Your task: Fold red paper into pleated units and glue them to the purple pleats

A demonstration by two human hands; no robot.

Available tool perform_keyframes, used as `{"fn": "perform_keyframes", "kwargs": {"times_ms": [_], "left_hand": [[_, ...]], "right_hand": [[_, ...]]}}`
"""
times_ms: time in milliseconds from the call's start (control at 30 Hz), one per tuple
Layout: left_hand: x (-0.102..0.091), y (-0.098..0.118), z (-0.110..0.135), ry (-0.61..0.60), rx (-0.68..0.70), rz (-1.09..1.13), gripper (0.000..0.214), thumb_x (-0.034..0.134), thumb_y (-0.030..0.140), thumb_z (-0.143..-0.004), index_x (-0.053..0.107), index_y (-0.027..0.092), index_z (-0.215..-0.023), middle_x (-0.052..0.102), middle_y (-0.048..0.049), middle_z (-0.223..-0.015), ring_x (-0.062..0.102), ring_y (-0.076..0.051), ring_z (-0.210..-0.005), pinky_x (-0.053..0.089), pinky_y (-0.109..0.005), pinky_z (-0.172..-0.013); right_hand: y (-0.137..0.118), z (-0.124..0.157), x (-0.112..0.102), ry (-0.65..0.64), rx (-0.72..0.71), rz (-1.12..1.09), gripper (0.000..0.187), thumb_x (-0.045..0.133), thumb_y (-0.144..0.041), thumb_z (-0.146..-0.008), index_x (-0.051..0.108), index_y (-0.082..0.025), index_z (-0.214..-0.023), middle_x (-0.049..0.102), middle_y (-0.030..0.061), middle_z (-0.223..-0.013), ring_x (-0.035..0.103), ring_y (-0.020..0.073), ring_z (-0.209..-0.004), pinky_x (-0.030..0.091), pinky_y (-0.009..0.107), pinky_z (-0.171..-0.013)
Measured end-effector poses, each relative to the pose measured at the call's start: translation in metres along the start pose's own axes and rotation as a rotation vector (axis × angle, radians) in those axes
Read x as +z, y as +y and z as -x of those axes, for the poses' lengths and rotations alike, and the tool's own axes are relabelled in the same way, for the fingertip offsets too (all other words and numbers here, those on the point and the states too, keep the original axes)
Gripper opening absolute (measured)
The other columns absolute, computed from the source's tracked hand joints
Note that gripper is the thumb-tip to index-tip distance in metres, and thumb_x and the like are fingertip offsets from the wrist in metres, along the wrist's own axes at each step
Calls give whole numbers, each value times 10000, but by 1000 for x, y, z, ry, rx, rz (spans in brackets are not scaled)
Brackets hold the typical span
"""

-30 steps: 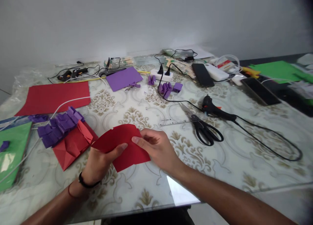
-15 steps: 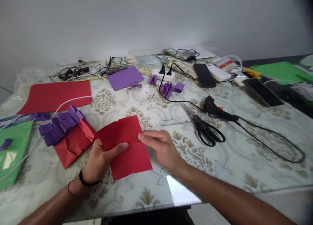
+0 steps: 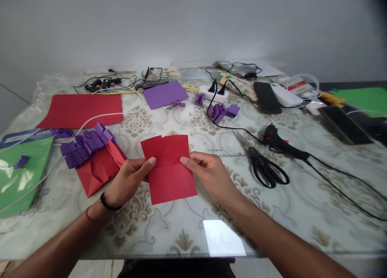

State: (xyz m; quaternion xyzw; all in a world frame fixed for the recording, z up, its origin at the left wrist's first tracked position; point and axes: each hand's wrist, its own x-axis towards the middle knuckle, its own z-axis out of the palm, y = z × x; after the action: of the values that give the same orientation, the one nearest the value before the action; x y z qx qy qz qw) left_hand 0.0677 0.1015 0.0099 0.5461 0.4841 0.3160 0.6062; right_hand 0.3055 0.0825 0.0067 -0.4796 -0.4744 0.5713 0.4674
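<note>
Creased red sheet (image 3: 173,179) held above worktop (image 3: 186,233), toward near edge, pinched at its sides by left hand (image 3: 128,179) and right hand (image 3: 211,175). Scissors (image 3: 260,159) laid right of it, folded red paper (image 3: 98,171) left, purple sheet (image 3: 165,93) toward far edge.

The held paper (image 3: 172,179) looks matt, the tabletop (image 3: 151,233) glossy, the scissor handles (image 3: 256,158) plastic.

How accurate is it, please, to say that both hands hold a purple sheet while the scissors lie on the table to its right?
Only the colour is wrong: the sheet is red, as the head view shows. The left hand and right hand do hold it, and the scissors lie on the table to its right.
</note>
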Motion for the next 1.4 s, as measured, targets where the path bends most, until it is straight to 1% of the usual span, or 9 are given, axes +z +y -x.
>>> {"fn": "perform_keyframes", "kwargs": {"times_ms": [133, 267, 467, 700, 900, 1100, 1167, 1267, 1400], "left_hand": [[1, 1, 1, 31, 25, -53, 626, 642, 686, -942, 535, 179, -589, 523, 27, -577, 428, -95, -534, 372, -220, -509], [4, 4, 1, -7, -25, 24, 535, 699, 647, -914, 718, 166, -681, 684, -10, -662, 603, -136, -608, 499, -236, -589], [11, 9, 3, -101, -22, 104, 290, 860, 449, -821, 840, 184, -939, 829, -71, -949, 778, -259, -880, 637, -371, -842], [18, 20, 8, -12, 79, -75, 257, 841, 418, -814, 812, 169, -873, 809, -77, -926, 748, -294, -1008, 640, -363, -835], [19, 17, 10, -29, 75, -24, 239, 829, 401, -822, 817, 172, -891, 794, -57, -883, 738, -257, -901, 631, -349, -797], [13, 11, 7, -3, 51, 140, 300, 885, 364, -807, 819, 191, -1043, 811, -55, -984, 749, -255, -957, 627, -365, -887], [7, 10, 6, -21, 42, 103, 248, 837, 425, -866, 815, 186, -927, 789, -43, -886, 736, -231, -869, 620, -338, -825], [0, 11, 4, 9, 65, -48, 500, 742, 545, -928, 651, 178, -600, 611, 11, -597, 559, -128, -573, 492, -238, -566], [-2, 13, 4, 27, 40, -55, 590, 735, 606, -899, 544, 198, -517, 495, 27, -521, 455, -111, -514, 397, -230, -492]], "right_hand": [[2, 1, 3, -61, 124, -97, 366, 827, -558, -850, 785, -194, -830, 721, 10, -769, 614, 145, -685, 475, 280, -651], [2, 1, 7, -106, 237, -157, 413, 917, -558, -734, 835, -181, -883, 813, 67, -867, 703, 182, -738, 548, 307, -685], [-3, 5, 12, -89, 149, -149, 344, 920, -499, -732, 830, -197, -867, 821, 43, -880, 706, 171, -734, 567, 303, -684], [3, 8, 14, -148, 154, -167, 352, 951, -434, -708, 833, -199, -942, 812, 38, -895, 711, 176, -754, 569, 311, -709], [9, 7, 14, -149, 223, -220, 371, 976, -442, -681, 841, -189, -916, 793, 29, -849, 684, 157, -716, 540, 290, -680], [-4, 6, 7, -151, 129, -98, 413, 793, -584, -879, 803, -183, -783, 734, 23, -769, 632, 169, -704, 500, 312, -669], [-4, 5, 3, -137, 94, -124, 403, 782, -575, -894, 786, -197, -753, 730, 23, -776, 628, 181, -722, 509, 328, -695], [-1, 3, -1, -118, 71, -193, 348, 782, -534, -912, 783, -214, -777, 743, 28, -818, 636, 188, -749, 519, 336, -724], [-1, 1, -1, -87, 91, -181, 368, 773, -546, -921, 763, -208, -774, 719, 14, -778, 626, 164, -708, 514, 312, -707]]}}
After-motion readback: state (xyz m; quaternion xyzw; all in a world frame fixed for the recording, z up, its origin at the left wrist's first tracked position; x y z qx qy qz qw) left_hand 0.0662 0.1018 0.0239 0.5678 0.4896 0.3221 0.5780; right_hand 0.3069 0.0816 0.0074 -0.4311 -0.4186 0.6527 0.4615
